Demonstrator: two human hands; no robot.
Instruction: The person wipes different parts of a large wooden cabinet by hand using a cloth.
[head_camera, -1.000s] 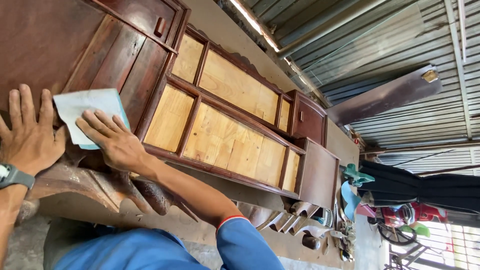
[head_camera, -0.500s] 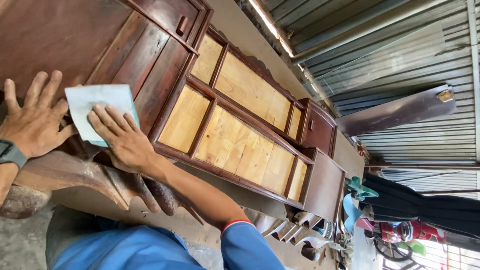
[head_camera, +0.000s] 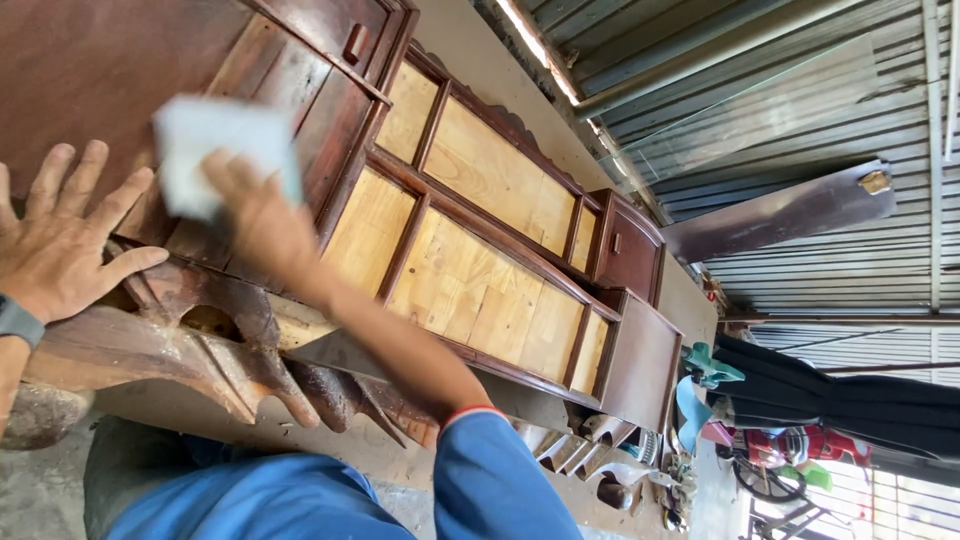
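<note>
Left hand (head_camera: 60, 240) flat, open, on the cabinet (head_camera: 480, 250) at frame left; right hand (head_camera: 255, 225), blurred, presses the sandpaper (head_camera: 215, 145) upper left.

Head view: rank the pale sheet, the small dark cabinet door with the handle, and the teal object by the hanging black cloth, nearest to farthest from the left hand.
From the left hand, flat on the dark wood at the frame's left:
1. Pale sheet, just to its right, under the right hand.
2. Small dark cabinet door, mid-frame, past the light panels.
3. Teal object, farther right beside the black cloth.
</note>
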